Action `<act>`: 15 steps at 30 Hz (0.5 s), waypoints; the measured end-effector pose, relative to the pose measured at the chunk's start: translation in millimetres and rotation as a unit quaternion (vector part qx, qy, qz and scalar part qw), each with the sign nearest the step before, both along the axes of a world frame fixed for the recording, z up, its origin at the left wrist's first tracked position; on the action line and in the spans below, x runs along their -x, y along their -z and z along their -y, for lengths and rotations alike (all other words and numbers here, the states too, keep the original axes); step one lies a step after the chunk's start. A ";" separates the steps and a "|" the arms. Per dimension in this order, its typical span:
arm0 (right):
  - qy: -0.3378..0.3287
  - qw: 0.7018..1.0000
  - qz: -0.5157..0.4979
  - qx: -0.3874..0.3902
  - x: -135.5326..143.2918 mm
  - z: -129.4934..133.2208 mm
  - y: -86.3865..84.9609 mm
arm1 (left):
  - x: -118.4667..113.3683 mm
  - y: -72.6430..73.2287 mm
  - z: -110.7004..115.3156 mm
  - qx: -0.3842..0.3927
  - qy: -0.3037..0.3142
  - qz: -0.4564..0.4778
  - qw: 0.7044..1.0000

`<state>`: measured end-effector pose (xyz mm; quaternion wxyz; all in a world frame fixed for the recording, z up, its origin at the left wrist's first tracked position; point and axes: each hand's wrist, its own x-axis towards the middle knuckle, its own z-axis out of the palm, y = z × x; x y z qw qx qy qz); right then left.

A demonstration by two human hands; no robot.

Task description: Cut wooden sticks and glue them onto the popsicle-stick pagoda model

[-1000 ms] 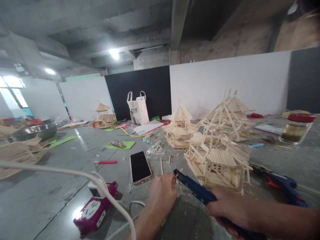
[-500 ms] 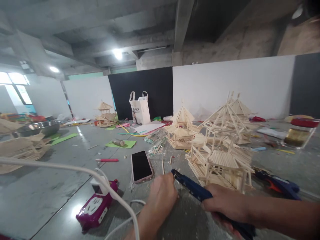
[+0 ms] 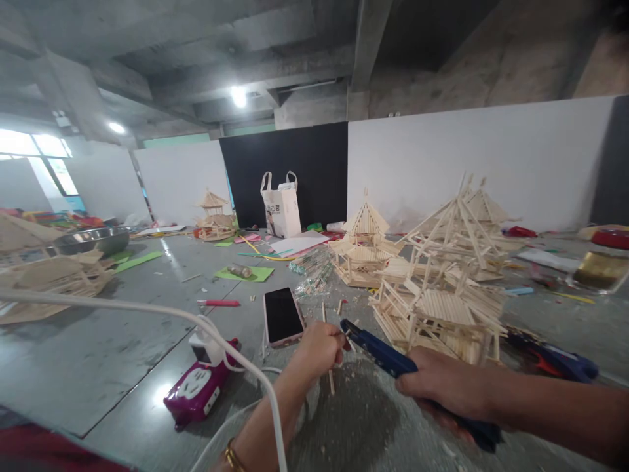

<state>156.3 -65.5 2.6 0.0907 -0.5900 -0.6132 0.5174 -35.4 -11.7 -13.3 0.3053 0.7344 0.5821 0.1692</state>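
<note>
My right hand (image 3: 445, 387) grips a blue glue gun (image 3: 388, 357) whose nozzle points left toward my left hand (image 3: 319, 347). That left hand pinches a thin wooden stick (image 3: 332, 379) held upright just above the floor, right at the nozzle tip. Directly behind the gun stands a wooden stick house model (image 3: 435, 314), close to my right hand. A pink-cased phone (image 3: 282, 316) lies face up just left of my left hand.
A magenta power strip (image 3: 196, 392) with a white cable (image 3: 147, 314) lies at the lower left. A second glue gun (image 3: 550, 357) rests at the right. More stick pavilions (image 3: 364, 246), a white bag (image 3: 281, 206), a steel bowl (image 3: 91, 239) and green paper (image 3: 246, 273) stand farther back.
My left hand has lifted slightly and the stick now hangs visibly below it at the nozzle. The view has shifted a little to the left and upward.
</note>
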 end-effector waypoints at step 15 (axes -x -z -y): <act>-0.015 1.000 0.000 0.012 -7.4 -2.1 7.2 | -4.1 -7.1 11.2 -0.064 -0.022 -0.038 0.997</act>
